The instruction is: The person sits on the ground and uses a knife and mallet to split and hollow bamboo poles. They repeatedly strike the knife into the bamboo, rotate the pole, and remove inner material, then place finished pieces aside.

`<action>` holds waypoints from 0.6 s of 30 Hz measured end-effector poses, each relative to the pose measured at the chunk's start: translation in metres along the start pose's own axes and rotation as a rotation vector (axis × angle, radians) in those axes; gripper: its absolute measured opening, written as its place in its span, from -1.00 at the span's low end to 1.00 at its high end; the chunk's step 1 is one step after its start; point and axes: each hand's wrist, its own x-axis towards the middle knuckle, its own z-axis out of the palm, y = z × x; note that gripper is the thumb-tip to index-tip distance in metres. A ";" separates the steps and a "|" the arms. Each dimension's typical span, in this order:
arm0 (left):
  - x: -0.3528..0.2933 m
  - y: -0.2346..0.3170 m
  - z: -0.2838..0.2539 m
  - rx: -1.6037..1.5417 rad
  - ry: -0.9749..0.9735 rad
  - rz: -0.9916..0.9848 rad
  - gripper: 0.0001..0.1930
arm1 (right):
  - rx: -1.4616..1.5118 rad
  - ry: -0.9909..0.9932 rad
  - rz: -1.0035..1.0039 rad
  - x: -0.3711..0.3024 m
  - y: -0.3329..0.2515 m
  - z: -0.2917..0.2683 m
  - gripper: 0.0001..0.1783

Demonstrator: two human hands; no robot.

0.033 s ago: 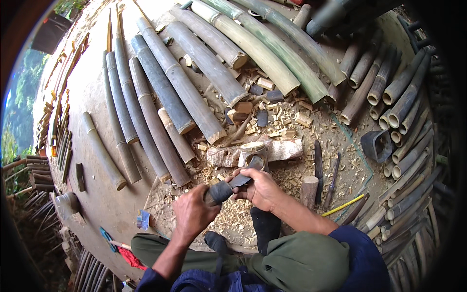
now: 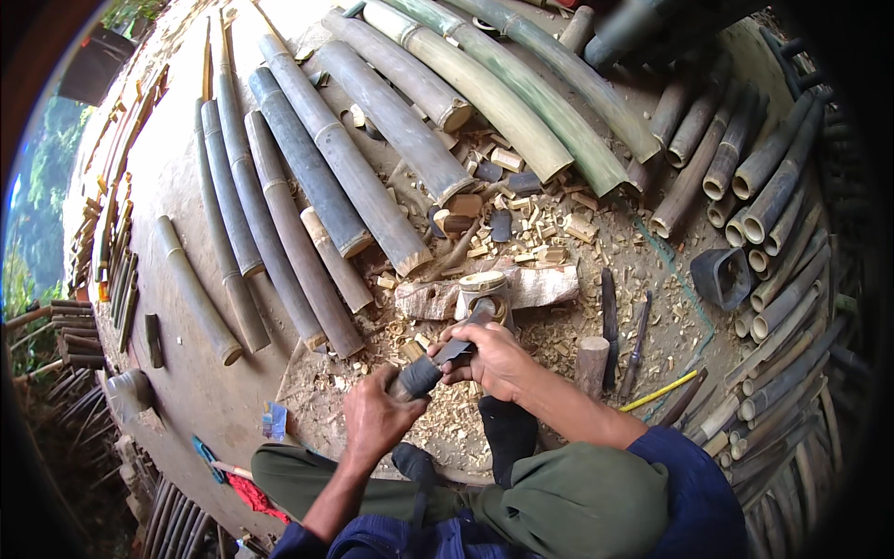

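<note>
By the left hand (image 2: pixel 372 417), a dark wrapped handle (image 2: pixel 417 376) is held in a closed grip; its dark blade (image 2: pixel 454 350) is pinched narrowly by the right hand (image 2: pixel 498 361). The handle is best held firm, the right hand clear of any edge. Beyond are seen a pale round piece (image 2: pixel 483 281), a rough block (image 2: pixel 549 286) and bamboo poles (image 2: pixel 345 154).

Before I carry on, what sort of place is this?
Likely a bamboo workshop: long bamboo poles lie side by side, a pile of bamboo lines the right, and pale chips lie scattered in the middle.
</note>
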 end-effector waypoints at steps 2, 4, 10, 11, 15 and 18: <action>0.000 -0.003 0.012 -0.431 -0.142 -0.142 -0.69 | -0.060 -0.020 0.058 0.005 -0.008 0.006 -0.80; 0.022 0.010 -0.020 -0.150 -0.227 -0.217 -0.58 | 0.082 -0.061 0.037 0.007 -0.007 0.003 -0.79; 0.032 0.100 -0.047 0.820 0.072 0.691 -0.83 | 0.668 -0.215 -0.031 -0.013 0.020 -0.014 -0.73; 0.036 0.081 -0.044 0.776 0.084 0.688 -0.79 | 0.584 -0.166 -0.072 -0.010 0.022 -0.014 -0.73; 0.021 0.002 -0.015 0.134 -0.106 0.011 -0.70 | 0.078 -0.028 -0.112 0.004 0.019 -0.004 -0.77; 0.047 -0.005 -0.017 0.070 -0.171 -0.040 -0.67 | 0.111 -0.018 -0.077 0.012 0.010 0.002 -0.78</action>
